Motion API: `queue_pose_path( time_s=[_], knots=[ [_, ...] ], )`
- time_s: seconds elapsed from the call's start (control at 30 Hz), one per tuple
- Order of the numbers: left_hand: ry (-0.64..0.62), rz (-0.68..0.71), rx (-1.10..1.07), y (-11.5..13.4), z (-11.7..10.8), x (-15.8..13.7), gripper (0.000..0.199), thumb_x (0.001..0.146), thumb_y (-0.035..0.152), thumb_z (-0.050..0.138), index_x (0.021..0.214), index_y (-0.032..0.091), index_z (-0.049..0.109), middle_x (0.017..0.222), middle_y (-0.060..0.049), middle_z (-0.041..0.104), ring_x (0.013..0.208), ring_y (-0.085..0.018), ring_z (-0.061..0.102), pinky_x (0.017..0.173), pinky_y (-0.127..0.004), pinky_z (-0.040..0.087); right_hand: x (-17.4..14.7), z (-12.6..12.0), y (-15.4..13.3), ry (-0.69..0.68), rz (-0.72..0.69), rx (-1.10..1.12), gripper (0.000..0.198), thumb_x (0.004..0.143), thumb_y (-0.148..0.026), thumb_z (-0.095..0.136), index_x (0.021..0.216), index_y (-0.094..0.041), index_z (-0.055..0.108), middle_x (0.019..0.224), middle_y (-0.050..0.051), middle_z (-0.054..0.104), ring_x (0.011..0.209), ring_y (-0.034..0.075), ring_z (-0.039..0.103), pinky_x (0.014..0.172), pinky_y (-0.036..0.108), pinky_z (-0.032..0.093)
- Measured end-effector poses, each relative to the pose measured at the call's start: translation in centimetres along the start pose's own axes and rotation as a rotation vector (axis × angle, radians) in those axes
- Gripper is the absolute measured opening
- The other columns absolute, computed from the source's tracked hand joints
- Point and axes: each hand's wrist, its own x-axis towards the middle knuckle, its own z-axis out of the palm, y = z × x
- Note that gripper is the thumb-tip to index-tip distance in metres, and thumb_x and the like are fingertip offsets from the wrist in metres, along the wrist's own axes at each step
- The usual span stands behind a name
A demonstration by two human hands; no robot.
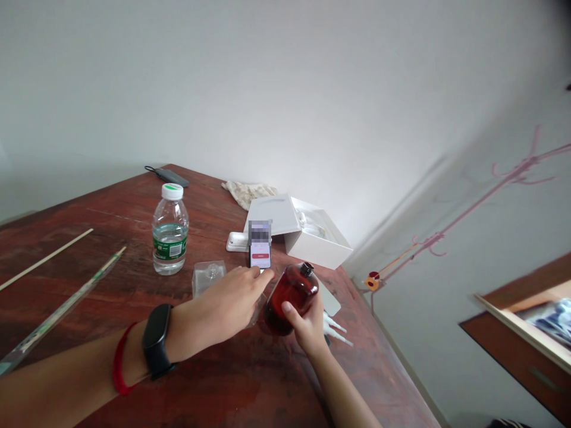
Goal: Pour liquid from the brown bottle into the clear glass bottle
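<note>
Smooth white walls (267, 89) rise behind a reddish-brown, wood-grained counter (209, 386), with a pink coat rack (473, 211) at right. Over the counter, the right hand (311, 330) curls around a glossy, uncapped amber bottle (292, 291), tilted beside the left hand (223, 306), whose fingers bend loosely near a flat phone (260, 255); whether they grip anything is hidden.

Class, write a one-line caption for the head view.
Right hand holding an amber bottle, left hand near a lit phone, at a reddish-brown table.

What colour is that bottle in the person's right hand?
The bottle is glossy reddish brown, shown in the head view.
</note>
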Motion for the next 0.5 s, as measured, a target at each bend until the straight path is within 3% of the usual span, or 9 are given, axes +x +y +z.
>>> queue_pose_path(
  time_s=[0.17,0.5],
  knots=[
    [-0.047,-0.008,0.083,0.7,-1.1,-0.4,0.041,0.087,-0.001,0.058,0.125,0.016,0.061,0.127,-0.017,0.071,0.12,-0.033,0.07,0.102,-0.045,0.055,0.0,0.1,0.0,0.015,-0.006,-0.006,0.084,0.074,-0.049,0.088,0.145,-0.025,0.05,0.142,0.014,0.062,0.134,0.039,0.059,0.119,0.06,0.04],
    [-0.243,0.112,0.181,1.9,-3.2,-1.2,0.032,0.099,0.004,0.054,0.127,0.014,0.065,0.125,-0.013,0.073,0.117,-0.032,0.069,0.103,-0.048,0.054,0.1,0.1,0.0,-0.018,0.027,-0.033,0.084,0.074,-0.048,0.089,0.144,-0.025,0.051,0.14,0.014,0.065,0.131,0.038,0.061,0.117,0.058,0.042]
  ],
)
